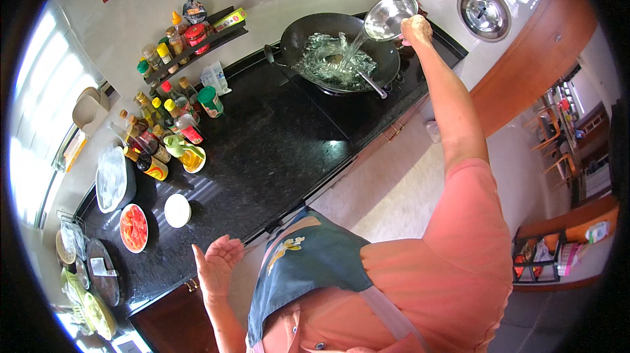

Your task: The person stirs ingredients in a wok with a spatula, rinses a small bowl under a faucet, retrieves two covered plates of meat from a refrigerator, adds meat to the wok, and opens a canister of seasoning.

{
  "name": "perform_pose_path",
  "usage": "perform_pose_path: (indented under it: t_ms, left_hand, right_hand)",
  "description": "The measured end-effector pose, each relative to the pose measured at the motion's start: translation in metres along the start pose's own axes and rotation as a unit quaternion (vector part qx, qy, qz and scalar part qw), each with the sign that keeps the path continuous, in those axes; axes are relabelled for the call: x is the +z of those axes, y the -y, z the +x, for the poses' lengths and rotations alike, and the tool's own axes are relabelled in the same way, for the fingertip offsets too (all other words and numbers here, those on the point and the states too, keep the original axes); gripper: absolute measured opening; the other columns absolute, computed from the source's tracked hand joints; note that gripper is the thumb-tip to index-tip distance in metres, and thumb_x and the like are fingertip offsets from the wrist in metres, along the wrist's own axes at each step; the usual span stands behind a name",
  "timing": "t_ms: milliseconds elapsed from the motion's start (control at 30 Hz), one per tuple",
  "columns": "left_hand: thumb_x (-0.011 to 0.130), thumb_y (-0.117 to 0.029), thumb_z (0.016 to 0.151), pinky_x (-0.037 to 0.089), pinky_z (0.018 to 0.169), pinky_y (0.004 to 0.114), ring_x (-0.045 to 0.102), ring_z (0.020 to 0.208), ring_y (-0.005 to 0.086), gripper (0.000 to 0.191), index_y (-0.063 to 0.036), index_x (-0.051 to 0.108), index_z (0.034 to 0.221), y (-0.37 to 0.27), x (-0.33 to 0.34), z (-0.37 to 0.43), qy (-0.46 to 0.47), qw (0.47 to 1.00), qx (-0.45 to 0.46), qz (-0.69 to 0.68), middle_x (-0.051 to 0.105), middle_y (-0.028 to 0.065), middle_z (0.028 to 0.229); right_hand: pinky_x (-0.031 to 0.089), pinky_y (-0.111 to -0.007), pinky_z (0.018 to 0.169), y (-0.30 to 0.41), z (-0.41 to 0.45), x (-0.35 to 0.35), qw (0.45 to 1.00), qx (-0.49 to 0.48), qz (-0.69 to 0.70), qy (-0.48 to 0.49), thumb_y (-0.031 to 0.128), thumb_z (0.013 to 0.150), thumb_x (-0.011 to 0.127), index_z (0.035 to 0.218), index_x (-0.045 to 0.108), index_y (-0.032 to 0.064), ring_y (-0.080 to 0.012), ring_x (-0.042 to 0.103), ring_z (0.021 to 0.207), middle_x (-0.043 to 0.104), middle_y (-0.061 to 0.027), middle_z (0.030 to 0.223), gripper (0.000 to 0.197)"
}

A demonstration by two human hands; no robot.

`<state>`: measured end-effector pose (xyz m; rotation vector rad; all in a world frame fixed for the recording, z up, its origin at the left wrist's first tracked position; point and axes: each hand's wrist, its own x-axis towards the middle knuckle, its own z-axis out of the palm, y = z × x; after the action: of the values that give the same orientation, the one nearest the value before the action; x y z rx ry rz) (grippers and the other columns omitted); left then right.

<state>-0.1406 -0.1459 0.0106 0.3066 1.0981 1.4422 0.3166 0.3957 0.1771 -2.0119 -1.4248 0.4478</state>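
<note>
My right hand (417,31) grips the rim of a shiny metal bowl (391,17), tilted over a large black wok (304,28). Clear liquid (355,46) streams from the bowl and splashes inside the wok. A utensil with a metal handle (372,84) leans in the wok, its handle resting over the near rim. My left hand (220,264) is held up in front of the counter's edge, palm up with the fingers apart and nothing in it. Nearest to it on the counter are a small white bowl (177,210) and a bowl of chopped red tomatoes (134,228).
The black countertop (256,156) carries several sauce bottles (147,143), an oil jug (191,157) and a rectangular tub (114,180). A wall shelf (197,52) holds seasonings. A cleaver (103,267) lies on a round board (102,286). A lid (484,12) hangs on the right wall.
</note>
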Motion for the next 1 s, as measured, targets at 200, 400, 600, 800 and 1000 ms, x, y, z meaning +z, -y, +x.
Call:
perform_pose_path:
  t_ms: [200, 400, 600, 800, 1000]
  left_hand:
    - [0.043, -0.069, 0.091, 0.051, 0.081, 0.041, 0.064, 0.092, 0.0275, 0.068, -0.0066, 0.066, 0.106, 0.110, -0.096, -0.017, -0.149, 0.982, -0.047, -0.102, 0.069, 0.0146, 0.100]
    - [0.057, -0.055, 0.089, 0.051, 0.075, 0.042, 0.066, 0.087, 0.0293, 0.050, -0.0078, 0.063, 0.106, 0.268, -0.213, -0.096, -0.317, 0.931, -0.183, -0.012, 0.070, 0.0103, 0.087]
    - [0.059, -0.046, 0.087, 0.051, 0.075, 0.042, 0.067, 0.088, 0.0290, 0.043, -0.0077, 0.062, 0.105, 0.304, -0.206, -0.143, -0.247, 0.830, -0.263, 0.425, 0.070, 0.0115, 0.087]
    - [0.062, -0.037, 0.084, 0.052, 0.075, 0.041, 0.067, 0.089, 0.0286, 0.036, -0.0076, 0.061, 0.105, 0.331, -0.231, -0.206, -0.236, 0.754, -0.260, 0.555, 0.070, 0.0127, 0.086]
    - [0.063, -0.029, 0.083, 0.051, 0.073, 0.036, 0.068, 0.085, 0.0246, 0.027, -0.0076, 0.064, 0.099, 0.365, -0.259, -0.247, -0.243, 0.622, -0.292, 0.685, 0.069, 0.0115, 0.085]
  right_hand:
    - [0.061, -0.044, 0.075, -0.018, 0.022, 0.031, 0.883, 0.062, 0.439, 0.157, 0.000, 0.088, 0.043, 0.113, 0.054, -0.0024, -0.0177, 0.062, 0.067, 0.058, -0.0092, 0.076, 0.028]
    - [0.064, -0.030, 0.056, 0.029, -0.066, 0.051, 0.854, 0.028, 0.428, 0.294, 0.008, 0.093, 0.053, 0.111, 0.054, -0.0110, -0.0164, 0.063, 0.063, 0.061, -0.0148, 0.078, 0.027]
    - [0.058, -0.034, 0.047, 0.034, -0.208, 0.109, 0.771, -0.088, 0.343, 0.528, 0.020, 0.086, 0.060, 0.089, 0.059, -0.0109, -0.0226, 0.062, 0.049, 0.062, -0.0177, 0.069, 0.031]
    - [0.057, -0.032, 0.043, 0.007, -0.367, 0.187, 0.683, -0.118, 0.267, 0.670, 0.017, 0.095, 0.055, 0.095, 0.055, -0.0113, -0.0161, 0.061, 0.049, 0.062, -0.0129, 0.068, 0.028]
    - [0.057, -0.033, 0.044, -0.017, -0.523, 0.265, 0.638, -0.056, 0.153, 0.752, 0.025, 0.095, 0.059, 0.102, 0.054, -0.0079, -0.0133, 0.060, 0.051, 0.060, -0.0090, 0.070, 0.034]
